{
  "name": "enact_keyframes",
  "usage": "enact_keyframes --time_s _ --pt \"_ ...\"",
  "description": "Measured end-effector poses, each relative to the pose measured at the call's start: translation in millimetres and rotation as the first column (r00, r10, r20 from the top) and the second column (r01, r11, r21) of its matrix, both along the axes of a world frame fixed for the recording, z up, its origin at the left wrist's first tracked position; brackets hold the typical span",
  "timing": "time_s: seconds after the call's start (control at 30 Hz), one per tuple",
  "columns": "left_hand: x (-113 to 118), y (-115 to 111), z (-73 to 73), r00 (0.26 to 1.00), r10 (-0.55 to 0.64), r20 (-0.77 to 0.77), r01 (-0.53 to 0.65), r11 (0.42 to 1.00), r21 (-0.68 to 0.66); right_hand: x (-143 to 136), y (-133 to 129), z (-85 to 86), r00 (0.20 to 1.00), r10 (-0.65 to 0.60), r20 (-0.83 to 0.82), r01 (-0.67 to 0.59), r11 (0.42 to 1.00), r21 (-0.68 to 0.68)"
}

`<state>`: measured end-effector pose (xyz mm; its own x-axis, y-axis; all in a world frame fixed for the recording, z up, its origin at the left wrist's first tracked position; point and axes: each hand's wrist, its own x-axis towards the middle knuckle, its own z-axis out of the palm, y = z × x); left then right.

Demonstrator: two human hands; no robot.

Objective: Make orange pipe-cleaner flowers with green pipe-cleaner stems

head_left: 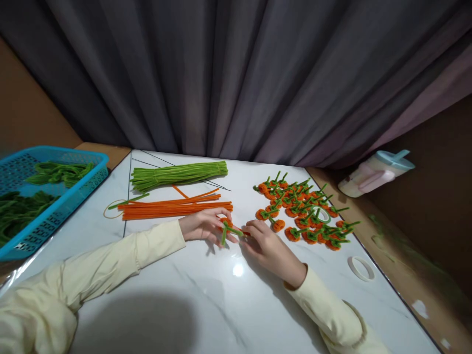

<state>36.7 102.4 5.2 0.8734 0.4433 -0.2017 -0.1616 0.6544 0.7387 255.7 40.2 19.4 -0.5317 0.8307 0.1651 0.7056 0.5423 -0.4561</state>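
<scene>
Where the table (206, 300) lies bare near, lots of room; right edge close. Left hand (202, 226) and right hand (266, 246) pinching a half-made orange and green piece (230, 230) between them, mid-table.

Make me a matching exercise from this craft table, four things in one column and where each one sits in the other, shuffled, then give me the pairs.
Things:
1. green pipe cleaner bundle
2. blue basket
3. finished orange pieces
4. white tape ring

Places:
A. near the table's right edge
B. off the table's left side
C. far side, by the curtain
D. heaped right of the hands

Pairs: 1-C, 2-B, 3-D, 4-A
</scene>
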Motion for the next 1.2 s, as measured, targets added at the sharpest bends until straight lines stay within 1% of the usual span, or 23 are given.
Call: enact_keyframes --time_s 0.1,0.17,0.27,0.37,0.4,0.47,0.53,0.6,0.73,0.83,0.93,1.03,1.1,1.2 --pt "1 1 -2.2 1.0 0.026 0.013 -0.025 0.996 -0.081 -4 -6 -6.0 0.991 0.008 0.132 -0.024 0.992 0.122" --pt "3 0 -3.9 0.997 0.07 -0.023 -0.071 0.995 -0.073 -5 -7 -6.3 0.977 -0.005 0.214 -0.033 0.984 0.174" --pt "6 -4 -6.2 0.989 0.136 -0.064 -0.138 0.99 -0.036 -5 -7 -4.0 0.952 -0.033 0.304 -0.026 0.982 0.189" --pt "7 -7 -8.3 0.985 0.166 -0.051 -0.169 0.984 -0.06 0 -8 -2.2 0.938 -0.066 0.341 0.011 0.987 0.16" --pt "8 -7 -9.1 0.983 0.18 -0.036 -0.182 0.98 -0.081 3 -8 -1.9 0.941 -0.078 0.328 0.034 0.99 0.139" --pt "8 -7 -10.6 0.978 0.207 0.005 -0.205 0.97 -0.132 10 -9 -1.6 0.963 -0.093 0.252 0.075 0.994 0.079" --pt "9 -6 -11.8 0.972 0.229 0.052 -0.217 0.961 -0.169 18 -10 -1.1 0.986 -0.092 0.142 0.091 0.996 0.012" --pt "9 -7 -12.1 0.966 0.245 0.084 -0.228 0.958 -0.176 26 -11 0.2 0.993 -0.092 0.075 0.095 0.995 -0.03" --pt "10 -8 -10.8 0.953 0.294 0.076 -0.279 0.946 -0.167 31 -16 6.8 0.988 -0.145 0.053 0.15 0.984 -0.094" --pt "10 -7 -10.6 0.943 0.328 0.059 -0.313 0.932 -0.182 28 -18 14.0 0.982 -0.189 0.023 0.19 0.973 -0.132" --pt "10 -6 -10.7 0.93 0.365 0.047 -0.348 0.913 -0.211 24 -16 19.6 0.978 -0.206 -0.033 0.196 0.961 -0.193" --pt "10 -6 -9.7 0.925 0.379 0.018 -0.364 0.899 -0.243 20 -13 22.3 0.942 -0.26 -0.213 0.169 0.914 -0.368" --pt "11 -7 -8.9 0.929 0.37 0.006 -0.358 0.902 -0.241 16 -11 23.2 0.89 -0.32 -0.324 0.129 0.859 -0.496" --pt "12 -9 -8.2 0.93 0.366 0.025 -0.356 0.917 -0.183 7 -8 25.0 0.827 -0.398 -0.396 0.06 0.764 -0.642"
